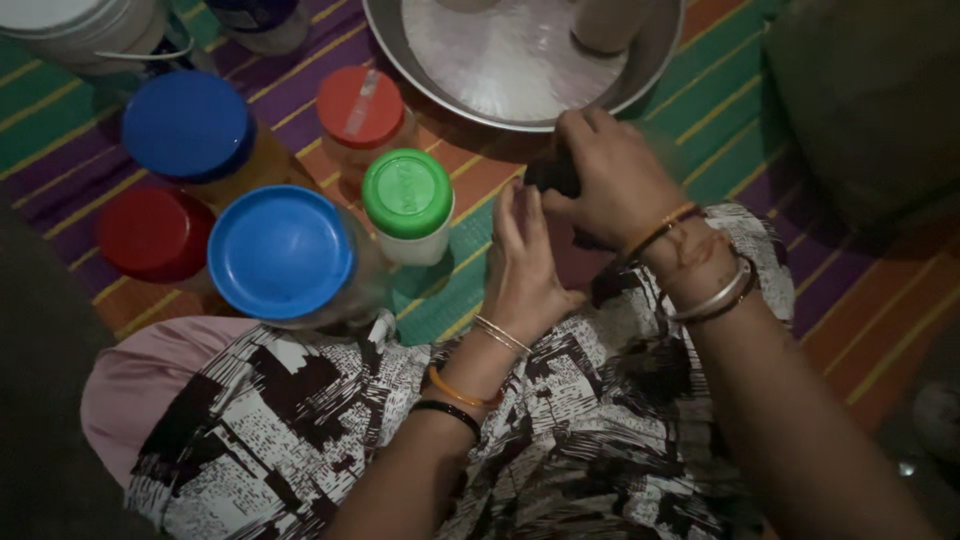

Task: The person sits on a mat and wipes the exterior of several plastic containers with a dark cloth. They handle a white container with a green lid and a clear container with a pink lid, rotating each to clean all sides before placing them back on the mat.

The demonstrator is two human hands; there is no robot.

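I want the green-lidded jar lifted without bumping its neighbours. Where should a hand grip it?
Grip the green lid from straight above, fingers round its rim. The jar stands upright; the light blue-lidded jar crowds its left, the red-lidded jar sits just behind.
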